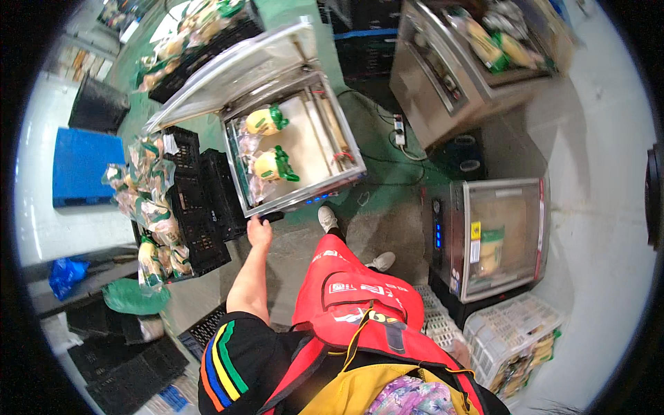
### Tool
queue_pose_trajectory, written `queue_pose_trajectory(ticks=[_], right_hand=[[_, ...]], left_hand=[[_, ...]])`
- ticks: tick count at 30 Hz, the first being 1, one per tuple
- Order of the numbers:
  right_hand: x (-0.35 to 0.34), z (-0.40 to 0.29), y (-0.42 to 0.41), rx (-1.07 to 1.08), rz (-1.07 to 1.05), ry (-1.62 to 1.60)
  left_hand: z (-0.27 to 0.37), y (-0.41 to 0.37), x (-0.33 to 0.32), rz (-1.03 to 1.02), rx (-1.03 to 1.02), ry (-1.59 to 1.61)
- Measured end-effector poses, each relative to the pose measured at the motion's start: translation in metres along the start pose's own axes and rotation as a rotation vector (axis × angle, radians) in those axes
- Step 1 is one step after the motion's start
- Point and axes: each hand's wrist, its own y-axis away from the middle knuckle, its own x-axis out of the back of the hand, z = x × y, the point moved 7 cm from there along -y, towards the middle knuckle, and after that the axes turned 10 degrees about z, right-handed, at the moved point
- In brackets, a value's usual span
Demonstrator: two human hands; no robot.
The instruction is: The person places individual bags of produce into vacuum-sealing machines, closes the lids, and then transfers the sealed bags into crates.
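My left hand [258, 232] is at the near left corner of a chamber vacuum sealer [303, 194], its fingertips touching the metal rim and the thumb apart, with nothing held. The sealer's clear lid [244, 67] stands raised. Inside the chamber, two clear-and-green bags of pale-yellow food, possibly poultry, lie side by side: the far bag [264, 122] and the near bag [270, 165]. Their loose ends point to the left wall. Of my right hand [459, 353], only a small blurred patch seems to show beside my red apron; its fingers are hidden.
Left of the sealer, a black crate [199, 228] carries several bagged packs [155, 207]. A second sealer [503, 238] on the right has its lid down over a pack. Another machine [430, 98] is at the back right. A power strip [399, 129] and cables lie on the floor. White baskets [511, 324] stand at lower right.
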Motion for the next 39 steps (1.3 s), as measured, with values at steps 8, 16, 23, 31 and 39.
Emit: queue_pose_trajectory(ticks=[8, 16, 23, 31, 39], right_hand=[[-0.354, -0.221, 0.029, 0.994, -0.489, 1.901], [-0.849, -0.372, 0.295, 1.973, -0.617, 0.908], [-1.020, -0.317, 0.345, 2.137, -0.643, 1.658], [-1.062, -0.300, 0.323, 2.014, -0.717, 1.962], [-1.021, -0.314, 0.329, 2.078, -0.566, 1.767]], left_hand=[[-0.016, -0.109, -0.002, 0.035, 0.175, 0.132], [-0.043, -0.130, -0.017, 0.143, 0.032, 0.259], [-0.003, -0.079, 0.011, 0.450, 0.445, 0.723], [0.083, -0.064, -0.093, 0.080, 1.315, 1.562], [0.104, -0.079, -0.063, 0.299, 1.237, 1.343]])
